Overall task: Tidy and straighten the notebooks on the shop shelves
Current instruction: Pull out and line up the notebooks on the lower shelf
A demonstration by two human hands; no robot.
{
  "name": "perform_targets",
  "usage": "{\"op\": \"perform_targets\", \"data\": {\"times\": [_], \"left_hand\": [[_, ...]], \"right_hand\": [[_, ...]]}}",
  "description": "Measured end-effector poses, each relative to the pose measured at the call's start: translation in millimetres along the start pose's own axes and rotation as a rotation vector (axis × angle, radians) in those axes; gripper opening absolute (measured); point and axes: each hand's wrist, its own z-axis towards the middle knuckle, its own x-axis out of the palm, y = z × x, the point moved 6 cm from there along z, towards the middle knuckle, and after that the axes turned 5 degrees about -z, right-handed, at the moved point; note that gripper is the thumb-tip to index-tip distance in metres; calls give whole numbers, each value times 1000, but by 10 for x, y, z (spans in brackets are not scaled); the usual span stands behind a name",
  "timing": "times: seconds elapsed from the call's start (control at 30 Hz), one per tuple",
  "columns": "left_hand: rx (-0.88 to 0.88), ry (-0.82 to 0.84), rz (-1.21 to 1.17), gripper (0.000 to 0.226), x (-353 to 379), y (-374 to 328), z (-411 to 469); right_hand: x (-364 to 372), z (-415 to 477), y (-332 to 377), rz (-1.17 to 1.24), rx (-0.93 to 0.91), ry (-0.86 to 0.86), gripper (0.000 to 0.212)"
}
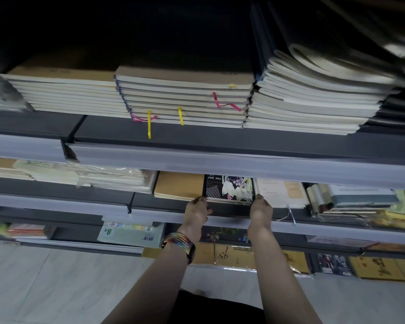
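Black notebooks (228, 190) lie stacked on a shelf (147, 199) between the hands. The left hand (197, 208) grips the near left corner and the right hand (261, 208) the near right corner, fingers curled. Tan notebooks (178, 185) sit just beyond the left hand.

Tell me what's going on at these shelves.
A person is tidying notebooks. The left hand and right hand sit at the two front corners of the black illustrated notebook stack on the middle shelf, between a kraft-brown stack and white notebooks. Whether the fingers grip it or merely press it is unclear. No hand is on the piles on the shelf above.
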Motion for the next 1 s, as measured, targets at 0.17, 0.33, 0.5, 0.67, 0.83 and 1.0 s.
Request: {"op": "perform_targets", "data": {"times": [0.17,0.33,0.5,0.67,0.83,1.0], "left_hand": [[-52,-31,54,36,4,-5,-8],[2,-9,120,37,4,74,78],[20,-12,148,35,6,44,79],[24,-38,183,38,23,19,68],[62,-34,199,39,6,18,63],[148,-24,296,43,5,2,43]], "right_hand": [[17,130,-27,-30,-105,38,41],[30,238,-105,17,-128,74,39],[28,332,-138,52,-112,67,37],[11,418,-147,88,-91,68,21],[13,506,-180,27,-182,71,31],[-43,500,-149,-216,-398,80,44]]}}
